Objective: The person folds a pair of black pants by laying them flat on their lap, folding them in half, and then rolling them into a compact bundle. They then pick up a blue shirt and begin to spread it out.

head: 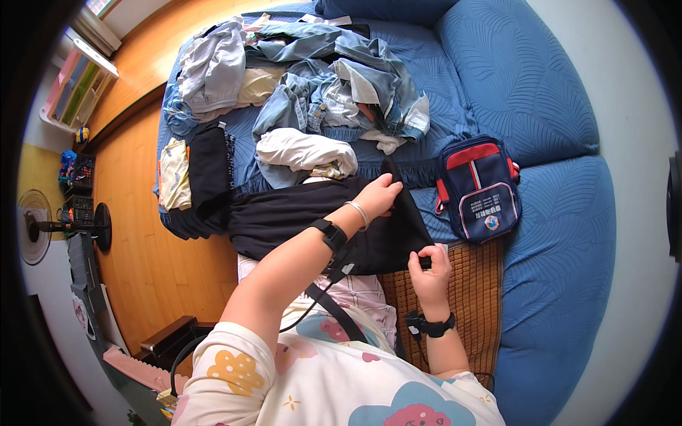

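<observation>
A black garment (298, 213) lies spread across my lap and the sofa edge. My left hand (381, 194) pinches its upper right part, and a raised black corner sticks up above the fingers. My right hand (432, 266) grips its lower right corner, where a bit of white shows by the fingers. Just beyond the garment sits a bundled white cloth (306, 152). To its left lie a folded black garment (209, 170) and a folded pale yellow one (175, 174). Further back is a heap of light blue denim clothes (325, 96).
A navy and red backpack (481, 189) stands right of the garment on the blue sofa (557, 229). A woven brown mat (471, 298) covers the seat at my right. Grey-blue clothing (216, 69) is piled at the back left. A fan (102, 228) stands on the floor side, left.
</observation>
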{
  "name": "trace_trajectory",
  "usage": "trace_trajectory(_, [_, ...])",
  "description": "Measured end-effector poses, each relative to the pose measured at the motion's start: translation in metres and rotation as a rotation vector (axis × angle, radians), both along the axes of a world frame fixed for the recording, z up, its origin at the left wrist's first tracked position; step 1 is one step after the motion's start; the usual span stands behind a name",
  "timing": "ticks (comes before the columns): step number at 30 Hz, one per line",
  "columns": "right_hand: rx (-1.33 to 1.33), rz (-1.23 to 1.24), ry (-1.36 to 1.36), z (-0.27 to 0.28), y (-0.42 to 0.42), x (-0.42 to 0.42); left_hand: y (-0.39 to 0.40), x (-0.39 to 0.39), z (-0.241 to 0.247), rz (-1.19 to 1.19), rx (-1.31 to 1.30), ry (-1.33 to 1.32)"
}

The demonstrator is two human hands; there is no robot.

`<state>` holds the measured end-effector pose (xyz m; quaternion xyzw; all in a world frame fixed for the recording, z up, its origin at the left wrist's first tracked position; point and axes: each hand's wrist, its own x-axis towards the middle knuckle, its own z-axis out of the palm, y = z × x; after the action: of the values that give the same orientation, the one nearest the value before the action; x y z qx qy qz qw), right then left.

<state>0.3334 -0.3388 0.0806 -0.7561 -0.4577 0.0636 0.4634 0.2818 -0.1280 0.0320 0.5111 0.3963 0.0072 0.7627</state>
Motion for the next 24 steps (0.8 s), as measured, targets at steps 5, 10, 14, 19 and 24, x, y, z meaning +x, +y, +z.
trace_trajectory(5, [0.057,0.222,0.067,0.003,0.02,-0.028,0.019,-0.044,0.001,0.15,-0.156,-0.06])
trace_trajectory(10, [-0.02,0.569,-0.021,0.006,0.055,-0.059,0.043,-0.099,-0.009,0.365,-0.3,-0.069])
trace_trajectory(14, [-0.12,0.787,-0.154,-0.007,0.071,-0.083,0.042,-0.14,-0.024,0.476,-0.336,0.012])
trace_trajectory(19, [-0.229,0.854,-0.337,-0.017,0.075,-0.096,0.03,-0.166,-0.034,0.574,-0.276,0.076])
trace_trajectory(24, [-0.306,0.833,-0.351,-0.022,0.063,-0.086,0.016,-0.175,-0.033,0.272,-0.15,0.231])
